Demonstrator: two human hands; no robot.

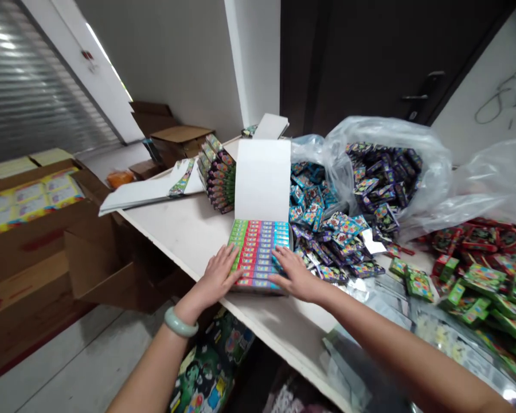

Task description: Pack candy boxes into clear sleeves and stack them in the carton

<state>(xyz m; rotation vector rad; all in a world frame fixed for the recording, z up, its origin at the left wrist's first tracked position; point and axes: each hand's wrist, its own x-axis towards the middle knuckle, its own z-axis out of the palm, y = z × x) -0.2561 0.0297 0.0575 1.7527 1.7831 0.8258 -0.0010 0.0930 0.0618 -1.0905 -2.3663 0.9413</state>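
An open display box (pixel 262 178) with its white lid raised stands near the table's front edge. Rows of small packs (pixel 261 252) in green, red, purple and blue fill it. My left hand (pixel 218 274) lies with fingers spread on the left side of the packs, over the green and red rows. On the right side, my right hand (pixel 296 275) rests its spread fingers on the purple and blue rows. Neither hand is gripping anything. A pale green bangle (pixel 180 323) circles my left wrist.
Purple packs (pixel 384 178) spill from a clear bag; blue packs (pixel 312 195) lie beside them. Green packs (pixel 485 278) and red packs (pixel 477 235) are heaped right. Folded printed cartons (pixel 218 175) and white card sheets (pixel 141 194) sit left on the white table (pixel 167 226). Cardboard boxes (pixel 38 241) stand far left.
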